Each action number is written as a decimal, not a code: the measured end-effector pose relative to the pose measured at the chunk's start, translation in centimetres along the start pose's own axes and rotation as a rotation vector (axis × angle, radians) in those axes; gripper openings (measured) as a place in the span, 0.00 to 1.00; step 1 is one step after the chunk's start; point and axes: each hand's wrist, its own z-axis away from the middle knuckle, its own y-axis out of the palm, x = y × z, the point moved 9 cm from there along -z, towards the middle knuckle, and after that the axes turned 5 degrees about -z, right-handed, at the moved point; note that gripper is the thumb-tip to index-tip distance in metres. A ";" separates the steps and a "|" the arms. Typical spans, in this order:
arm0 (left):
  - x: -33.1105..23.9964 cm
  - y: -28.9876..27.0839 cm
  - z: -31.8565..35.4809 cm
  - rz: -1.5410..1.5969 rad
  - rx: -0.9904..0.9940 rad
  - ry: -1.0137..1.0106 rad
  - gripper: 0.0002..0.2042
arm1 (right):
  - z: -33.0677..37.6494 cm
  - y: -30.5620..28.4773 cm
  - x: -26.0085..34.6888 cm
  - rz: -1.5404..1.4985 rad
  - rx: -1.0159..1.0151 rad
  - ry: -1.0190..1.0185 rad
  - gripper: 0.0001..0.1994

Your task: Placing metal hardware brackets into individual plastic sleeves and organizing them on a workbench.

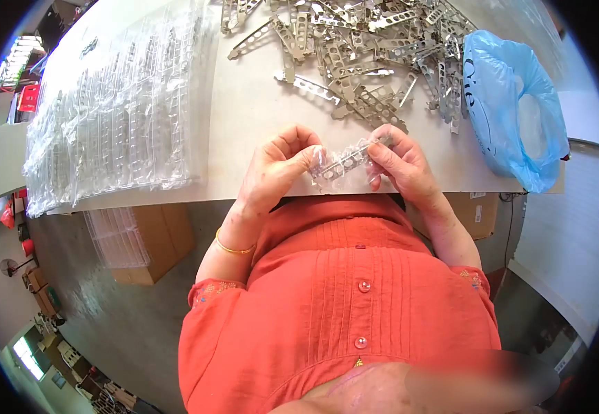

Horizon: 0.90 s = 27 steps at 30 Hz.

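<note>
Just above the table's near edge, my left hand (277, 165) pinches one end of a small clear plastic bag (321, 181). My right hand (404, 160) has thumb and fingers closed on the other end of a flat metal bracket with round holes (346, 165). This bracket lies at a slant between both hands, with the clear plastic around or against it; the glare hides how far inside it is. Beyond my hands spreads a loose pile of similar metal brackets (355, 62).
On the left of the table (244, 131) lies a stack of clear plastic trays (120, 117) under film. A blue plastic bag (517, 110) stands open at the right edge. Below are a cardboard box (165, 241) on the left and another box (475, 214) on the right.
</note>
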 end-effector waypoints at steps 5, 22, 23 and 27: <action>0.1 -1.2 0.1 -0.069 -0.107 0.014 0.04 | 0.1 -0.4 0.8 -0.129 -0.034 -0.077 0.07; 0.8 -0.4 0.2 -0.056 -0.151 0.042 0.05 | -0.8 -0.5 -0.7 -0.376 -0.086 -0.069 0.06; 0.9 0.0 0.2 -0.077 -0.139 0.018 0.05 | -0.8 -0.6 -0.8 -0.375 -0.087 -0.068 0.06; 1.2 0.3 0.5 -0.123 -0.129 -0.030 0.05 | -0.7 -0.8 -0.9 -0.338 -0.106 -0.065 0.06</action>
